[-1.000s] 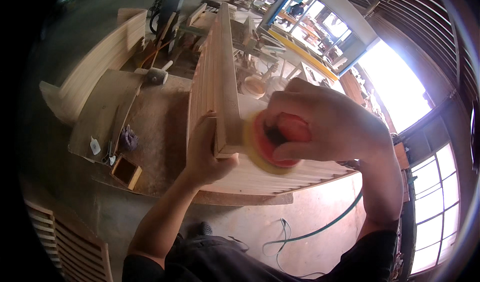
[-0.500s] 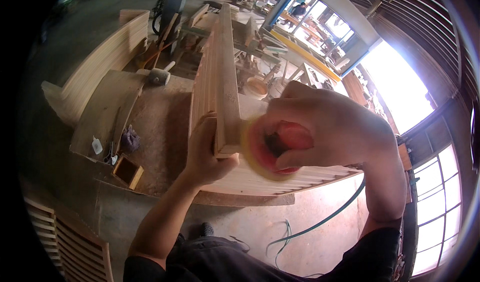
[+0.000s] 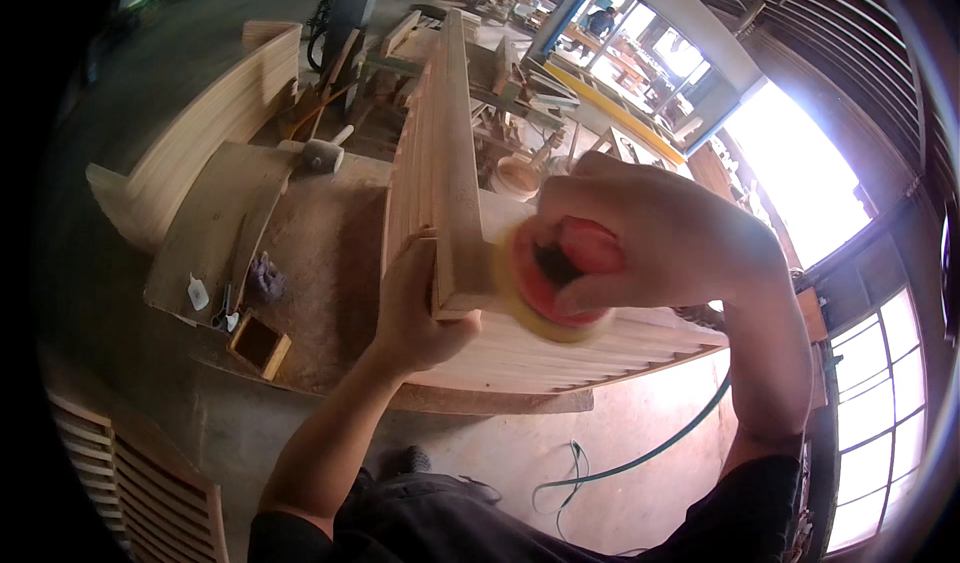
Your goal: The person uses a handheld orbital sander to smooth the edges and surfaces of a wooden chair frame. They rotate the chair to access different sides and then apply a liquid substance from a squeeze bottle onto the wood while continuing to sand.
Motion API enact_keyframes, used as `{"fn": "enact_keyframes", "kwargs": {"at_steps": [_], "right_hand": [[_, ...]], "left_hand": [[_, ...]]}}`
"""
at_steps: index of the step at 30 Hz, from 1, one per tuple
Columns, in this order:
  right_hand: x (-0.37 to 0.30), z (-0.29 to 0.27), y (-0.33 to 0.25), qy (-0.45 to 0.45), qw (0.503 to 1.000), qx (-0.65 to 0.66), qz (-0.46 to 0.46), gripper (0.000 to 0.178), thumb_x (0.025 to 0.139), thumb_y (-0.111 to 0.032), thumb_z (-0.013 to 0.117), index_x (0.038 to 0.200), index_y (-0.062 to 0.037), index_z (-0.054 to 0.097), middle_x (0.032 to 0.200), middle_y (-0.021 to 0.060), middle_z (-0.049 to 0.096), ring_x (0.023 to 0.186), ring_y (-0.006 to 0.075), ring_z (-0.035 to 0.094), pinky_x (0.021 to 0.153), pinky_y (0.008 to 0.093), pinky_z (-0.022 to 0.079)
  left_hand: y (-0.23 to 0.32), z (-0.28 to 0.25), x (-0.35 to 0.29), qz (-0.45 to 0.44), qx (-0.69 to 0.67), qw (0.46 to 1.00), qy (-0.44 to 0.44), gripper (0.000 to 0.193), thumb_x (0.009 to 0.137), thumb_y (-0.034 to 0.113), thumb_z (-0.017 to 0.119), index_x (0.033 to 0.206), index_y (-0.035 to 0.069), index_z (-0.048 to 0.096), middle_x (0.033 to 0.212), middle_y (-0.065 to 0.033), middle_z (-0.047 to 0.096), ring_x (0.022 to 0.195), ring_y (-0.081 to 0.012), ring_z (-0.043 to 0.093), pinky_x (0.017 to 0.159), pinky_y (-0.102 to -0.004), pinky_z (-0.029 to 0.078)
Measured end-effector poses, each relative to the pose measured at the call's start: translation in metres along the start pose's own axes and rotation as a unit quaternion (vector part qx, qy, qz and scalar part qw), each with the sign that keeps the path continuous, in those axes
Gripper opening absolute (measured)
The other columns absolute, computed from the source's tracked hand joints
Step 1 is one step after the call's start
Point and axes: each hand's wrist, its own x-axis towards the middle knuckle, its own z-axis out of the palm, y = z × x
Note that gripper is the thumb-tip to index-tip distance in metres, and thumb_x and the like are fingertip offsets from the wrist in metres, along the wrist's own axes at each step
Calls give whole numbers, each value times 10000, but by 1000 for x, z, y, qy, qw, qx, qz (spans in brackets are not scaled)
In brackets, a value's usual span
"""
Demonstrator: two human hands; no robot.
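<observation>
A long slatted wooden panel (image 3: 440, 153) stands on edge on the workbench, running away from me. My left hand (image 3: 415, 308) grips its near end from the left side. My right hand (image 3: 640, 233) holds a round red sanding disc with a yellow foam pad (image 3: 545, 293), pressed flat against the panel's right face near that end. Another slatted wooden panel (image 3: 600, 348) lies flat on the bench under my right hand.
A workbench (image 3: 330, 253) carries a mallet (image 3: 322, 153), a small open wooden box (image 3: 258, 343) and scraps. Curved slatted panels (image 3: 200, 133) lean at the left. A green hose (image 3: 640, 453) lies on the floor. More louvred panels (image 3: 140, 483) sit at lower left.
The sanding disc has shifted slightly along the panel's right face; my left hand keeps its grip on the near end.
</observation>
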Motion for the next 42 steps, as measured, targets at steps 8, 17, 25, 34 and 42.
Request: {"fn": "enact_keyframes", "kwargs": {"at_steps": [8, 17, 25, 34, 42], "right_hand": [[-1, -5, 5, -43, 997, 8, 66, 520, 826, -375, 899, 1209, -109, 667, 1124, 133, 713, 1040, 337, 719, 919, 457, 584], [-1, -4, 8, -29, 999, -3, 40, 517, 850, -388, 883, 1211, -101, 650, 1076, 141, 698, 1016, 331, 719, 906, 468, 576], [6, 5, -2, -2, 1000, 10, 12, 545, 841, -413, 897, 1209, -97, 649, 1090, 128, 699, 999, 343, 720, 902, 468, 576], [5, 6, -4, 17, 1000, -1, -26, 558, 819, -418, 913, 1212, -114, 658, 1064, 131, 694, 1007, 335, 724, 889, 461, 587], [1, 4, -9, 4, 1000, -9, -8, 553, 854, -430, 882, 1256, -130, 650, 1065, 147, 685, 1019, 342, 717, 902, 479, 574]], "left_hand": [[2, -1, 3, 27, -17, 999, 14, 407, 673, 5, 685, 1076, 35, 645, 1033, -190, 657, 1035, -469, 643, 1045, -522, 524], [0, 1, 0, 2, -23, 1000, 13, 423, 668, 23, 697, 1088, 37, 648, 1057, -181, 667, 1067, -457, 651, 1002, -507, 537], [-8, 0, -4, 11, -16, 1000, 17, 433, 671, 13, 692, 1101, 40, 648, 1061, -170, 664, 1050, -446, 657, 967, -500, 540], [-3, 1, -2, 4, -15, 1000, 12, 421, 675, -6, 686, 1091, 43, 642, 1059, -161, 669, 1061, -432, 663, 986, -488, 538], [-4, 2, -4, -10, -27, 1000, 7, 428, 688, -9, 698, 1108, 42, 640, 1072, -173, 670, 1094, -451, 655, 1020, -495, 534]]}}
